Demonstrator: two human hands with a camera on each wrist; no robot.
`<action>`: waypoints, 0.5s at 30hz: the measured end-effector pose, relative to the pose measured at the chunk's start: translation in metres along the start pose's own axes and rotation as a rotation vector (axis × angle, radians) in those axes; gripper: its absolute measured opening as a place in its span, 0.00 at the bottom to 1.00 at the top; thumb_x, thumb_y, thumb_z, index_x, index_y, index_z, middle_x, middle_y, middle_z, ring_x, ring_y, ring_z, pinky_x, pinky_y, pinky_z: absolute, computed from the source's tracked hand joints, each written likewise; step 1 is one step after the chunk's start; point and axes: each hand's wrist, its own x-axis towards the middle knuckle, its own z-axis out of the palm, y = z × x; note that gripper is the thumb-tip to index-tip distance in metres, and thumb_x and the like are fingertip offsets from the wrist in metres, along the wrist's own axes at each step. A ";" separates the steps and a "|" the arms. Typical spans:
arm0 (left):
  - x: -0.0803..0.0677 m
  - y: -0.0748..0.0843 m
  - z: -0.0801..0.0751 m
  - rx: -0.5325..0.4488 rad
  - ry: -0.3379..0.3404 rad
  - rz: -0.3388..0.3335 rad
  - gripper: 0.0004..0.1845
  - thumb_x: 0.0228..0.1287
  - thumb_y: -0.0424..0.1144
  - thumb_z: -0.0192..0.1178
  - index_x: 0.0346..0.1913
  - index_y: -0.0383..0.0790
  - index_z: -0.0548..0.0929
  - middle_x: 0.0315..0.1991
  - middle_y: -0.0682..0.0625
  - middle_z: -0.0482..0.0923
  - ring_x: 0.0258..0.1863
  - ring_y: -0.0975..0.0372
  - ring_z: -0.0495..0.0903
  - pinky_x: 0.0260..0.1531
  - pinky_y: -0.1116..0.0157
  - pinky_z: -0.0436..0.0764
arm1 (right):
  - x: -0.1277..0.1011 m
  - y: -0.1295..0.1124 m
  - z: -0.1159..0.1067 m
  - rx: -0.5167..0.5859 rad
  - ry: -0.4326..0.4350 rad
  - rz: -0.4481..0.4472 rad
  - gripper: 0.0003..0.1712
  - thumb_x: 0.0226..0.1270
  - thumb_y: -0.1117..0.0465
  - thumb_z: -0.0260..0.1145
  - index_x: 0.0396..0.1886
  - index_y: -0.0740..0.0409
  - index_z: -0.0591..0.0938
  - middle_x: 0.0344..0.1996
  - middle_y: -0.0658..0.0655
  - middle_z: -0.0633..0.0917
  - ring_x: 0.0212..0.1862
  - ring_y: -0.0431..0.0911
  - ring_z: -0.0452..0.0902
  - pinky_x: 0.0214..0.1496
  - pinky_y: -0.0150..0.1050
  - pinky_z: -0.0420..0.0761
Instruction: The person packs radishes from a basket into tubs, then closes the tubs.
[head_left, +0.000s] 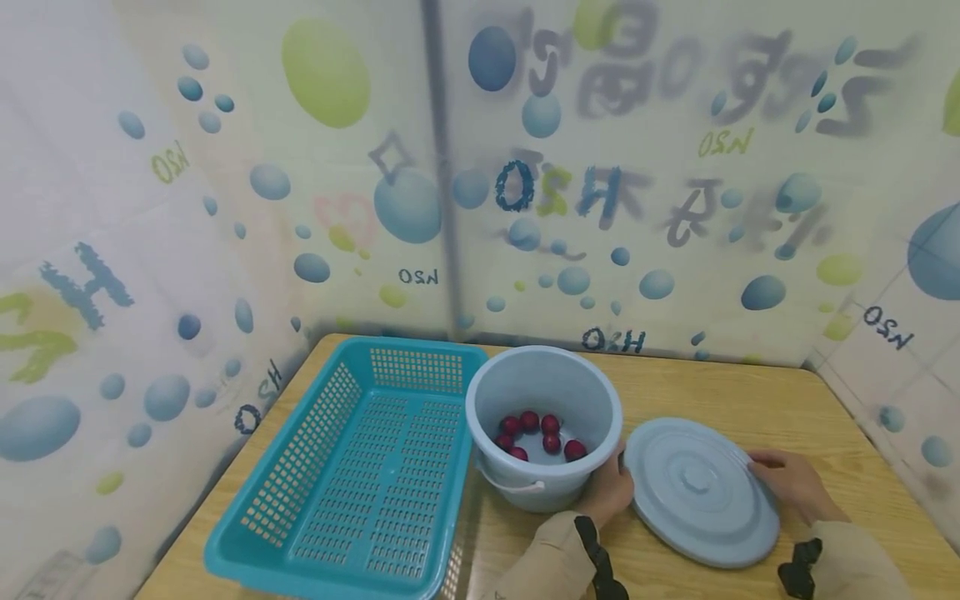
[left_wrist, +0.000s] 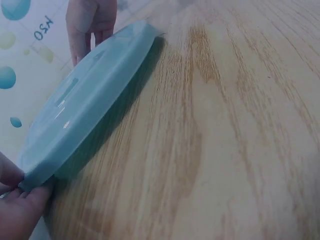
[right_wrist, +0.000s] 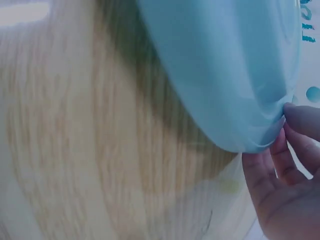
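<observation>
Together gripping the pale blue lid (head_left: 699,489) by opposite rims, left hand (head_left: 611,490) and right hand (head_left: 789,480), near the table's (head_left: 817,417) front edge beside the bucket (head_left: 543,421) of plums (head_left: 538,435).

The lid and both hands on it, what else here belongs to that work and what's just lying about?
In the work: lid, left hand, right hand, bucket, red fruits.
Lying about: teal basket, wooden table.

Pale blue lid (head_left: 699,490), teal basket (head_left: 360,467), seemingly dark-red fruit (head_left: 538,433).
</observation>
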 end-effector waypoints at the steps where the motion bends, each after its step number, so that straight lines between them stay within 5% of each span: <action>1: 0.000 0.000 0.000 -0.016 -0.002 -0.006 0.21 0.57 0.29 0.47 0.56 0.39 0.71 0.56 0.49 0.69 0.60 0.60 0.62 0.59 0.63 0.59 | 0.000 0.001 -0.002 0.000 -0.007 -0.004 0.24 0.64 0.62 0.53 0.54 0.76 0.66 0.50 0.76 0.67 0.50 0.66 0.63 0.47 0.54 0.69; 8: -0.001 0.004 0.000 -0.080 -0.024 -0.020 0.21 0.56 0.32 0.51 0.55 0.44 0.73 0.56 0.50 0.68 0.57 0.59 0.65 0.56 0.61 0.64 | 0.007 0.015 -0.008 0.001 0.006 0.015 0.26 0.66 0.58 0.53 0.57 0.73 0.65 0.54 0.76 0.65 0.53 0.67 0.60 0.48 0.54 0.69; 11: -0.001 0.006 0.001 -0.127 -0.046 -0.043 0.21 0.57 0.32 0.52 0.55 0.46 0.73 0.54 0.51 0.69 0.41 0.62 0.76 0.40 0.65 0.75 | 0.008 0.019 -0.012 0.012 -0.004 -0.016 0.25 0.66 0.60 0.52 0.57 0.74 0.64 0.55 0.77 0.63 0.54 0.68 0.59 0.49 0.54 0.69; 15: -0.001 0.007 0.000 -0.171 -0.072 -0.066 0.21 0.58 0.33 0.53 0.56 0.46 0.72 0.51 0.52 0.70 0.21 0.66 0.74 0.20 0.70 0.74 | 0.002 0.014 -0.021 0.063 -0.053 -0.023 0.27 0.66 0.60 0.53 0.57 0.76 0.62 0.55 0.78 0.62 0.56 0.68 0.59 0.45 0.48 0.74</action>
